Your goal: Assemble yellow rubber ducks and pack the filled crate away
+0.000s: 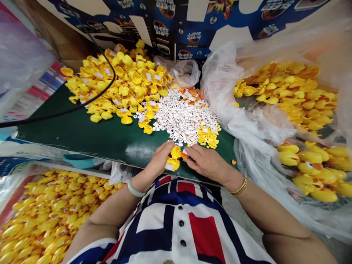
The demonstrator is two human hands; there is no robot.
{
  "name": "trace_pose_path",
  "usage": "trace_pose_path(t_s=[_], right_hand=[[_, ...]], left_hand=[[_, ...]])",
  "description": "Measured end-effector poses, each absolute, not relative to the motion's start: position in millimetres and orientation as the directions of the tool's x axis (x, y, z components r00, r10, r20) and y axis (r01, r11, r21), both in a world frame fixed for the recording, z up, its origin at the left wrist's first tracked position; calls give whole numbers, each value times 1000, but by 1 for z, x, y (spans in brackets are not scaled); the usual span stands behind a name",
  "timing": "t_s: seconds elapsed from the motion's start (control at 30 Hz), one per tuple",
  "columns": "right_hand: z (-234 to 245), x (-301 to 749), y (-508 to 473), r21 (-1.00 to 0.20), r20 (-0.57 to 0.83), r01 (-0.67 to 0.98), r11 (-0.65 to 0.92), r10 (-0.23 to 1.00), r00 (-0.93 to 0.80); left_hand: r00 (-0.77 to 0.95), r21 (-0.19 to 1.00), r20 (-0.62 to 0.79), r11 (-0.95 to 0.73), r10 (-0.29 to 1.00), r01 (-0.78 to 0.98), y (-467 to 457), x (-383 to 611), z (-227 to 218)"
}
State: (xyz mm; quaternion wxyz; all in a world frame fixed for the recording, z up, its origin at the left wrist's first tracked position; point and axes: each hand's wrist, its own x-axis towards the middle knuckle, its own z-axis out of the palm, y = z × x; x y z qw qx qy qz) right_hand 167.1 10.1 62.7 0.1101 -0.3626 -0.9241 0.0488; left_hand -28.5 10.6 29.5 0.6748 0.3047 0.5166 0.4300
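My left hand is closed around a yellow toy duck at the near edge of the green table. My right hand is beside it, its fingertips pinched on a small orange beak piece pressed against the duck. Just beyond my hands lies a heap of small white eye pieces, with several small yellow pieces at its right edge and orange pieces at its far side. A pile of unfinished yellow ducks covers the table's far left.
A clear plastic bag full of yellow ducks stands at the right. Another bag of ducks lies below the table at the left. A black cable crosses the table's left side. Blue printed cardboard backs the table.
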Motion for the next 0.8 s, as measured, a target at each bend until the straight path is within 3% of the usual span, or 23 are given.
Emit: trace_pose_path(t_s=[0.27, 0.43, 0.67, 0.8], right_hand=[[53, 163, 8, -165, 76, 677, 717, 693, -717], [48, 167, 10, -223, 112, 682, 697, 713, -692], [35, 165, 3, -327, 157, 624, 710, 692, -704], [27, 163, -16, -409, 177, 602, 686, 706, -685]], left_hand=[[137, 865, -424, 445, 895, -231, 11, -25, 20], [300, 846, -376, 457, 877, -275, 5, -36, 22], [264, 829, -441, 502, 858, -245, -1, -37, 25], [444, 768, -480, 607, 757, -205, -8, -44, 30]])
